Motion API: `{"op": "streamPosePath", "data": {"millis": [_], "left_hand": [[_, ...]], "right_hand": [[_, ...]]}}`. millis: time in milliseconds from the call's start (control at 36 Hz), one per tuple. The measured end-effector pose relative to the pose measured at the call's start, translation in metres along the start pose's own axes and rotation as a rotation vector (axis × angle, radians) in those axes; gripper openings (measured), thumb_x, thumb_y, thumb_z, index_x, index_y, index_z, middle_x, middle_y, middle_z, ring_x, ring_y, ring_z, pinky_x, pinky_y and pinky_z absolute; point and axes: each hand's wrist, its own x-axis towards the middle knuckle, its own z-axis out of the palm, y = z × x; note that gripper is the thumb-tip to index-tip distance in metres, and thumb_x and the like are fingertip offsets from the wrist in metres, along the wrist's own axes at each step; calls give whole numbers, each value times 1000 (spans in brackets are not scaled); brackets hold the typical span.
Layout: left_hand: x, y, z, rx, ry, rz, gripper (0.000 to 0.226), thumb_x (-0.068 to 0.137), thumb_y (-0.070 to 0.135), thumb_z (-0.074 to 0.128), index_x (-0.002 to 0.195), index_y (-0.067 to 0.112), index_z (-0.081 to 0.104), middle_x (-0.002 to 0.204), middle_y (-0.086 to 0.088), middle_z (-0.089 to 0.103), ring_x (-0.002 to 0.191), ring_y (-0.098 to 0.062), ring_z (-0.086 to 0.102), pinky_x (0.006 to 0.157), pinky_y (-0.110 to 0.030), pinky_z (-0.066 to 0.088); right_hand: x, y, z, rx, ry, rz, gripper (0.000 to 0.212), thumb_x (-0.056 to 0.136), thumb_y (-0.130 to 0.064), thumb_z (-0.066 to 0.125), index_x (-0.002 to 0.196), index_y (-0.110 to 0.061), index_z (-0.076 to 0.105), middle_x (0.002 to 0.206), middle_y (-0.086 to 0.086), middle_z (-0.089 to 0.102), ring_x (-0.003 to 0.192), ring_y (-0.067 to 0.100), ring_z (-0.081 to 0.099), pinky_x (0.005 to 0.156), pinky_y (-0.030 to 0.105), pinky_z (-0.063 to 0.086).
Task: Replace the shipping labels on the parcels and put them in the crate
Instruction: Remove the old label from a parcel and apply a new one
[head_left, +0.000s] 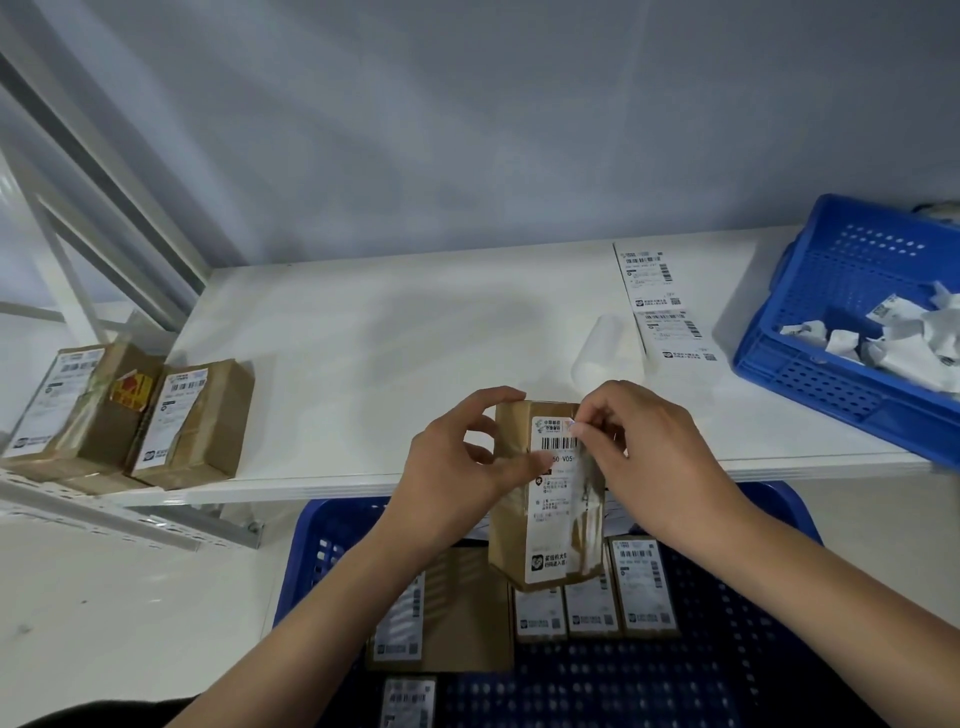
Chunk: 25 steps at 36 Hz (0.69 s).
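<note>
Right, mid-peel by the look of it. The parcel (545, 493) is held in the air just off the front edge of the tabletop (395, 364), directly above the blue crate (322, 535) on the floor. Its long axis runs away from the person, label (553, 483) face up.

Left hand (462, 467): fingers curled round the parcel's left side, thumb lying across the label near the barcode, steadying it.

Right hand (649, 447): fingertips (584, 428) pinched at the label's far right corner, where a bit of the edge looks lifted. Can't tell how much is actually free.

Key relation: the pinch sits at the far end of the long axis, so the peel would probably run toward the person, along the label's length. The right hand is the one on the corner; the left only holds.

The right strip of the label looks torn and wrinkled, so it may rip rather than come off whole.

Fresh labels (654, 291) lie at the tabletop's back right, nearer the right hand. A second crate (810, 332) at the right edge holds crumpled scraps (893, 338). Two more parcels (130, 415) wait at the left edge. Several labelled ones (592, 597) are already in the floor crate.
</note>
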Motion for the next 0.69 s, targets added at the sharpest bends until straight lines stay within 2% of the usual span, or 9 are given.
{"op": "streamPosePath", "data": {"millis": [167, 333, 444, 528, 611, 694], "left_hand": [[4, -4, 0, -36, -13, -45, 50, 76, 44, 86, 120, 46, 62, 108, 8, 70, 85, -12, 74, 69, -32, 64], [2, -2, 6, 12, -52, -25, 45, 86, 35, 79, 125, 40, 56, 110, 7, 66, 86, -14, 72, 61, -22, 59], [2, -2, 4, -4, -60, -26, 44, 88, 32, 77, 125, 40, 55, 111, 7, 65, 85, -14, 72, 62, -24, 61], [3, -4, 3, -36, -62, -38, 41, 88, 32, 77, 122, 42, 56, 109, 7, 66, 83, -14, 74, 65, -30, 63], [4, -5, 3, -67, -58, -50, 40, 88, 32, 78, 120, 42, 57, 109, 3, 68, 83, -16, 75, 70, -37, 64], [5, -4, 1, -102, -69, -66, 38, 88, 29, 77, 120, 40, 58, 109, -1, 69, 83, -16, 75, 70, -35, 64]], "right_hand": [[-3, -4, -1, -87, -10, 13, 3, 100, -20, 56, 98, -21, 58, 93, -12, 57, 84, 5, 55, 76, 26, 48], [-7, -8, 2, -122, -11, 18, 9, 102, -16, 51, 95, -21, 52, 92, -11, 52, 78, 8, 55, 70, 29, 46], [-8, -11, 0, -146, 14, -64, 6, 101, -15, 52, 96, -18, 52, 93, -7, 52, 74, 15, 56, 66, 35, 48], [-9, -12, 2, -205, 51, -143, 9, 96, -6, 58, 93, -13, 54, 89, -1, 53, 64, 22, 54, 55, 40, 47], [-9, -10, 5, -252, 85, -203, 22, 87, 6, 64, 85, -12, 52, 83, -1, 52, 56, 20, 49, 45, 38, 43], [-8, -8, 6, -310, 88, -260, 29, 83, 9, 67, 84, -14, 50, 82, -3, 50, 58, 16, 45, 46, 31, 38]]}}
